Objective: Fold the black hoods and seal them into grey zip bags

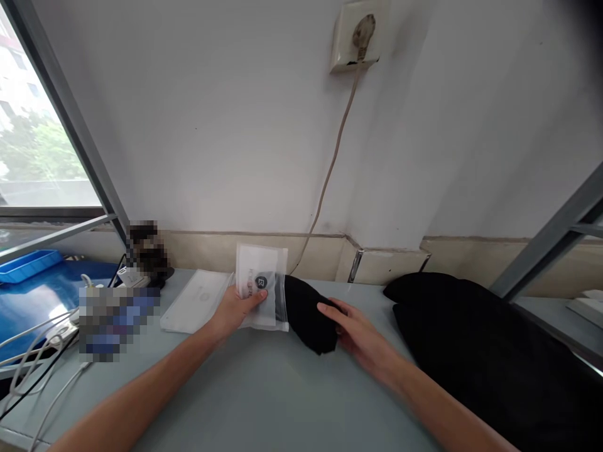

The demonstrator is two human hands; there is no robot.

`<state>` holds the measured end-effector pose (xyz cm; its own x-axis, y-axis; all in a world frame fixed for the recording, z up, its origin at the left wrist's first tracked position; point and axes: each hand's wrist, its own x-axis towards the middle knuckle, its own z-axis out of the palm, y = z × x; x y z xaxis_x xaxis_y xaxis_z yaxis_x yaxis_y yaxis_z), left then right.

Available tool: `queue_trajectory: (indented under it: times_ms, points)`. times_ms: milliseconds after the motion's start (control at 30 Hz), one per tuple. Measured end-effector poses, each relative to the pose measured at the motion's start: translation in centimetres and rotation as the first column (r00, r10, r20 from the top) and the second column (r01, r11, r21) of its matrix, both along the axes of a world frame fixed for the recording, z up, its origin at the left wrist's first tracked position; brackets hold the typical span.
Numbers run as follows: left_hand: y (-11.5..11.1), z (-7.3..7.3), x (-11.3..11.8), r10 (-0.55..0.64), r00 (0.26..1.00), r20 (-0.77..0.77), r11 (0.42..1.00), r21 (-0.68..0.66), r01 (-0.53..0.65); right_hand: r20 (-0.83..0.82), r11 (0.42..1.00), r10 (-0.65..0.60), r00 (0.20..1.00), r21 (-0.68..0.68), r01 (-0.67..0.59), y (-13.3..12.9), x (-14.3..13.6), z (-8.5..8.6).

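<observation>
My left hand (241, 307) grips a translucent plastic bag (264, 260) with a round dark logo, thumb on its front. At the bag's right edge a folded black cloth (308, 314) sticks out, and a dark strip shows through the plastic there. How far the cloth reaches inside cannot be made out. My right hand (353, 326) is closed on the cloth's right end, thumb on top and the other fingers partly hidden. Behind my left hand, a flat whitish packet (198, 304) with a faint round mark lies on the grey table (282, 395).
A large black garment or cloth (490, 351) covers the table's right side. White cables (56, 358) and a power strip (132, 276) lie at left, near a blue tray (31, 265). A cord (336, 147) hangs from the wall socket (360, 34). Metal frame bars (556, 232) flank the table.
</observation>
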<state>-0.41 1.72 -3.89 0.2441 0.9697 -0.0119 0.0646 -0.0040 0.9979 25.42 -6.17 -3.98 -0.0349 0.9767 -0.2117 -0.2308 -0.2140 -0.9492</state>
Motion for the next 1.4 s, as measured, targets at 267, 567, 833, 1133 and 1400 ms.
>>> queue_trajectory:
  times_ms: [267,567,833,1133,1400]
  points:
    - [-2.0,-1.0,2.1,0.126,0.963,0.24,0.992,-0.012,-0.126,-0.398,0.995,-0.024,0.917,-0.094,-0.015,-0.2,-1.1,-1.0]
    - [-3.2,-0.4,2.3,-0.173,0.976,0.131,0.972,-0.137,0.191,-0.483,0.968,-0.23,0.845,-0.022,0.251,0.5,-0.2,-1.1]
    - [-4.1,0.4,2.5,-0.334,0.928,0.167,0.928,-0.112,0.354,-0.396,0.974,-0.14,0.908,0.113,0.199,-0.3,-0.5,-0.1]
    - [-4.3,-0.1,2.9,-0.171,0.939,0.299,0.949,-0.205,0.238,-0.272,0.998,0.065,0.96,0.042,-0.056,-0.9,-0.6,0.2]
    - [-4.5,0.5,3.0,-0.143,0.935,0.325,0.939,-0.254,0.232,-0.344,0.999,-0.008,0.939,-0.032,-0.003,-0.9,-1.0,-0.1]
